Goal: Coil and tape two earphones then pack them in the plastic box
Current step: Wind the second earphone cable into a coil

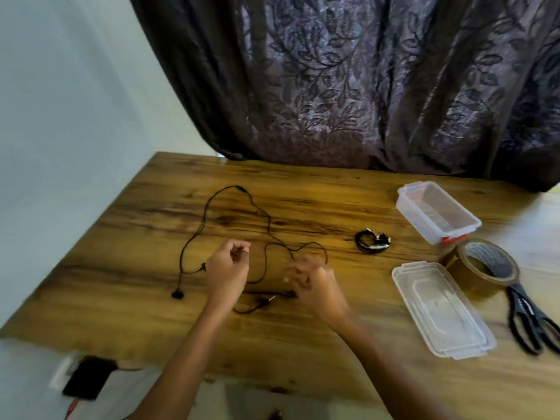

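A loose black earphone (pixel 209 207) sprawls in loops over the wooden table (pixel 121 298), one earbud (pixel 177 295) at the left and its plug (pixel 271 298) near the front. My left hand (pixel 227 271) hovers over the cable with fingers curled; whether it holds the wire is unclear. My right hand (pixel 312 280), blurred, grips the cable where it runs in at its lower left side. A coiled, taped earphone (pixel 372 241) lies to the right. Further right stands the clear plastic box (pixel 436 212), open, with its lid (pixel 442 310) lying flat nearer me.
A roll of brown tape (pixel 481 266) stands beside the lid, and black scissors (pixel 530 319) lie at the right edge. A dark patterned curtain (pixel 363 86) hangs behind the table. A dark device (pixel 88 378) sits below the table's front left edge.
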{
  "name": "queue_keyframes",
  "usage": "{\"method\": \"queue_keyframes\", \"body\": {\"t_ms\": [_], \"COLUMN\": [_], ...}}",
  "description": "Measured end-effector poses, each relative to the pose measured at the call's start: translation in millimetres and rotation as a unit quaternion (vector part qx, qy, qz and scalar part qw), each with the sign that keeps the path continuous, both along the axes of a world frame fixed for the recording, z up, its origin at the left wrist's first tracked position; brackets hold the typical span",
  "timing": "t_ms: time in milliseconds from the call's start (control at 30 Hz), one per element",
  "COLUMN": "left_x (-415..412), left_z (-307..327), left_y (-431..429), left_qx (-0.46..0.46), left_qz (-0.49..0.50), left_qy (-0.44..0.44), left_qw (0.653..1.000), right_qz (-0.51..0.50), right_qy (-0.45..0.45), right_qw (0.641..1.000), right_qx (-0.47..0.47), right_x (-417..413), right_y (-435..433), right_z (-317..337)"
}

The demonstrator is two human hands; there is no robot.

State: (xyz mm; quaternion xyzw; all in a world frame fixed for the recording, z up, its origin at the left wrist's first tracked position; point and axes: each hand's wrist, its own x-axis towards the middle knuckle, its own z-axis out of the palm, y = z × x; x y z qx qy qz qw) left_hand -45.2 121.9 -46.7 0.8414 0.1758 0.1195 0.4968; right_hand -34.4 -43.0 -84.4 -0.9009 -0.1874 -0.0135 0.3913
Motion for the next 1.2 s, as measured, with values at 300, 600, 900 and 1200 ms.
{"method": "queue_keyframes", "body": {"t_ms": [300,600,900,1200], "left_x": [-32.6,-33.6,-5.9,32.5], "left_z": [-11.6,15.7,83.6,138.6], "left_y": [22.2,0.9,-63.7,-107.6], "left_qx": [0.011,0.009,-0.234,-0.236], "left_qz": [0.015,-0.089,-0.184,-0.338], "left_qy": [0.018,0.022,0.056,0.042], "left_qw": [1.000,0.996,0.953,0.910], "right_qz": [0.110,-0.014,-0.150,-0.111], "right_qy": [-0.047,0.047,-0.097,-0.185], "right_qw": [0.980,0.991,0.944,0.907], "right_qx": [-0.159,0.124,0.276,0.362], "right_x": [-19.0,-22.4,-20.0,-6.1], "right_y": [23.9,10.1,-21.6,-64.8], "right_z": [-20.3,19.3,89.2,118.6]}}
